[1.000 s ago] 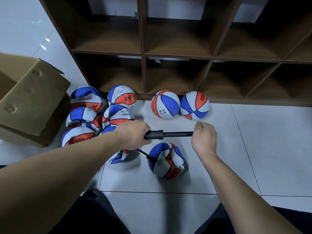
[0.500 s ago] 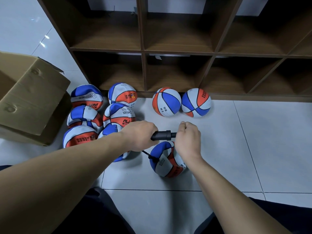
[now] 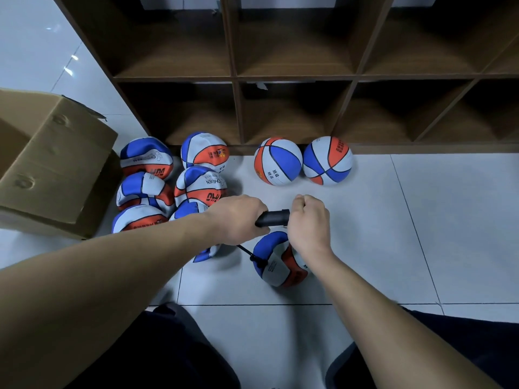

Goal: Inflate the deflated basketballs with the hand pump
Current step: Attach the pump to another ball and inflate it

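Pumping up a ball on the floor, both hands on the pump

Left hand (image 3: 238,217) is wrapped around the black pump (image 3: 273,218) barrel, right hand (image 3: 309,220) is clenched at its other end right up against the barrel, so the handle itself is hidden in the fist. A thin black hose (image 3: 247,252) runs from under the left hand down into the ball (image 3: 278,265), which sits half-squashed on the floor just below the hands. The floor (image 3: 365,248) is pale glossy tile with dark grout lines. Two round balls (image 3: 303,161) sit against the foot of a dark wooden cubby shelf (image 3: 236,77) at the back. Flat balls (image 3: 168,183) are piled to the left, next to an open cardboard box (image 3: 53,164). Knees in dark trousers (image 3: 157,349) show at the bottom edge.
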